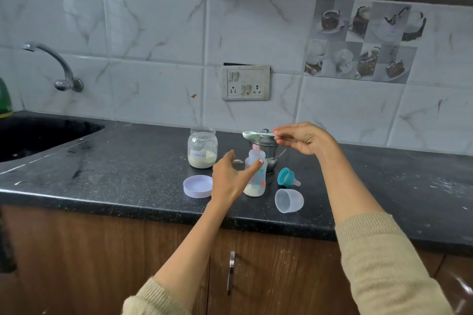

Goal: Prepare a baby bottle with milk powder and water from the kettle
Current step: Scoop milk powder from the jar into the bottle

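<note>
A clear baby bottle (pixel 256 179) stands upright on the black counter (pixel 128 161), without a top, with pale powder at its bottom. My left hand (pixel 229 179) grips it from the left, thumb across its front. My right hand (pixel 304 138) pinches the handle of a pale green spoon (pixel 252 134), held level above and just behind the bottle. A steel kettle (pixel 267 147) with a lid knob stands right behind the bottle. To the left is an open glass jar (pixel 202 148) of milk powder.
The jar's lilac lid (pixel 197 186) lies left of the bottle. A teal ring with the teat (pixel 288 176) and a clear cap (pixel 289 200) lie to the right. A dark sink (pixel 38 133) with a tap (pixel 60 69) sits at far left. A socket panel (pixel 245 82) is on the wall.
</note>
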`<state>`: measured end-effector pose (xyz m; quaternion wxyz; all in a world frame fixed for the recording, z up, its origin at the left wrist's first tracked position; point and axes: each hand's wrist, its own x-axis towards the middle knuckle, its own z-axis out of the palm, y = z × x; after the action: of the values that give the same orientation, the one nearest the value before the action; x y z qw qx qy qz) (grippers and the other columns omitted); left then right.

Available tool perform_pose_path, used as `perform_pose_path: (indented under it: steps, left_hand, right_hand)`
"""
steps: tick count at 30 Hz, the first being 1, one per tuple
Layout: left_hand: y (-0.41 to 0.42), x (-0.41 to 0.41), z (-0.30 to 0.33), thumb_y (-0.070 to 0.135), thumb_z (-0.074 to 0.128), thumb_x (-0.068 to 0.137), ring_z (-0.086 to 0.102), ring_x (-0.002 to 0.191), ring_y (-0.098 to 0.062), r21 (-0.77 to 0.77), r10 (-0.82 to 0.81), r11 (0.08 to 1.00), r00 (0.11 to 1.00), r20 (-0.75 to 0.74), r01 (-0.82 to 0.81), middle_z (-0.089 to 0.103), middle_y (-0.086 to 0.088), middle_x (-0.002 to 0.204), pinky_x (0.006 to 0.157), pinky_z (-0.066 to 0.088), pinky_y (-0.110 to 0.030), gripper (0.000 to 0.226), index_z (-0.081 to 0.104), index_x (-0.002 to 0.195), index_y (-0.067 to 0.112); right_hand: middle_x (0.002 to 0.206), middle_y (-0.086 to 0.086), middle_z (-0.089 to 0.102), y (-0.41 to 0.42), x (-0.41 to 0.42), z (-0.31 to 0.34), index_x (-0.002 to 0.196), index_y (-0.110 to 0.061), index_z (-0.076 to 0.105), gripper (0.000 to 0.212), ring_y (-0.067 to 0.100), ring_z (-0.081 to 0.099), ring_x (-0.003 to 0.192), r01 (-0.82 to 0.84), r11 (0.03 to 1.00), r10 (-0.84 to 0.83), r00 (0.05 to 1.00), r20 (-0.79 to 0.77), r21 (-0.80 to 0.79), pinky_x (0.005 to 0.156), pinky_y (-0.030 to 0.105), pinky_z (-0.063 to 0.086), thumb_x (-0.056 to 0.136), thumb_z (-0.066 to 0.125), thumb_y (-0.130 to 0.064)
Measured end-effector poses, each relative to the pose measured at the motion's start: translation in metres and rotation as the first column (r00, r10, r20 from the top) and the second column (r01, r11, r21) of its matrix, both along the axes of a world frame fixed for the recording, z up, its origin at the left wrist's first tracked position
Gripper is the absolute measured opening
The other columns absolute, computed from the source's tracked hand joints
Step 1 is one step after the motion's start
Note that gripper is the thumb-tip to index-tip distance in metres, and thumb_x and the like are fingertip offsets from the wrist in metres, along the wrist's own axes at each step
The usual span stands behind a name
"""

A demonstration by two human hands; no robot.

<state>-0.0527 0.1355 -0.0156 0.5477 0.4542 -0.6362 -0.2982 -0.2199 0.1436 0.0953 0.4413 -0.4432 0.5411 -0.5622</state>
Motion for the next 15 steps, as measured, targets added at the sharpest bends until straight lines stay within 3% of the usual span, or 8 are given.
perform_pose_path:
  steps: [3, 6, 8, 10, 12, 13, 15]
  left_hand:
    - [-0.01, 0.016, 0.011, 0.053, 0.07, 0.076, 0.05, 0.125, -0.023, -0.006, 0.027, 1.0, 0.999, -0.045, -0.028, 0.054, -0.012, 0.135, 0.101, 0.041, -0.031, 0.08, 0.049, 0.132, -0.001]
    - [-0.025, 0.036, 0.017, 0.05, 0.066, 0.081, 0.053, 0.12, -0.024, -0.002, 0.084, 0.996, 0.996, -0.04, -0.084, 0.059, -0.01, 0.128, 0.096, 0.041, -0.03, 0.066, 0.056, 0.122, -0.001]
    - [-0.035, 0.05, 0.019, 0.043, 0.065, 0.084, 0.056, 0.108, -0.024, -0.001, 0.116, 0.993, 0.993, -0.018, -0.116, 0.061, -0.01, 0.113, 0.087, 0.04, -0.028, 0.048, 0.058, 0.107, 0.002]
    - [-0.046, 0.063, 0.02, 0.036, 0.067, 0.085, 0.052, 0.093, -0.021, -0.008, 0.148, 0.989, 0.989, -0.001, -0.148, 0.057, -0.005, 0.096, 0.079, 0.037, -0.027, 0.03, 0.055, 0.094, 0.01]
    - [-0.057, 0.074, 0.017, 0.032, 0.068, 0.084, 0.048, 0.078, -0.017, -0.009, 0.188, 0.982, 0.982, 0.004, -0.188, 0.052, 0.001, 0.079, 0.066, 0.036, -0.026, 0.027, 0.048, 0.079, 0.013]
    - [-0.062, 0.079, 0.016, 0.03, 0.068, 0.083, 0.043, 0.068, -0.016, -0.011, 0.207, 0.978, 0.978, 0.005, -0.207, 0.047, 0.003, 0.07, 0.058, 0.032, -0.025, 0.033, 0.043, 0.071, 0.013]
    - [-0.073, 0.086, 0.01, 0.028, 0.07, 0.081, 0.033, 0.059, -0.015, -0.009, 0.233, 0.972, 0.972, 0.008, -0.233, 0.037, 0.001, 0.063, 0.052, 0.024, -0.025, 0.042, 0.035, 0.064, 0.012]
  right_hand:
    - [0.066, 0.014, 0.064, -0.01, 0.019, 0.012, 0.107, 0.017, 0.058, 0.024, 0.009, 0.063, 0.043, -0.012, 1.0, 0.012, 1.0, 0.002, -0.017, 0.049, 0.016, 0.055, 0.084, 0.059, 0.011]
    - [0.052, 0.011, 0.064, -0.026, 0.04, 0.021, 0.113, 0.018, 0.056, 0.029, 0.009, 0.062, 0.039, -0.021, 1.0, 0.021, 1.0, 0.0, -0.017, 0.048, 0.016, 0.055, 0.085, 0.058, 0.012]
    - [0.062, 0.014, 0.063, -0.039, 0.051, 0.024, 0.114, 0.017, 0.056, 0.031, 0.012, 0.063, 0.042, -0.001, 1.0, 0.0, 1.0, -0.031, -0.015, 0.049, 0.018, 0.055, 0.084, 0.058, 0.013]
    - [0.071, 0.015, 0.058, -0.056, 0.06, 0.024, 0.114, 0.017, 0.057, 0.029, 0.018, 0.062, 0.054, 0.04, 0.999, -0.038, 0.993, -0.109, 0.011, 0.065, 0.02, 0.058, 0.085, 0.058, 0.012]
    - [0.068, 0.013, 0.057, -0.074, 0.072, 0.022, 0.11, 0.015, 0.061, 0.025, 0.017, 0.058, 0.059, 0.124, 0.989, -0.104, 0.967, -0.232, 0.075, 0.087, 0.026, 0.054, 0.085, 0.059, 0.01]
    - [0.063, 0.013, 0.058, -0.083, 0.077, 0.02, 0.103, 0.013, 0.065, 0.021, 0.017, 0.059, 0.054, 0.187, 0.977, -0.149, 0.942, -0.299, 0.101, 0.084, 0.026, 0.056, 0.083, 0.063, 0.009]
    - [0.051, 0.013, 0.059, -0.098, 0.087, 0.015, 0.084, 0.006, 0.069, 0.008, 0.015, 0.058, 0.034, 0.338, 0.937, -0.264, 0.85, -0.455, 0.088, 0.05, 0.025, 0.058, 0.077, 0.07, 0.008]
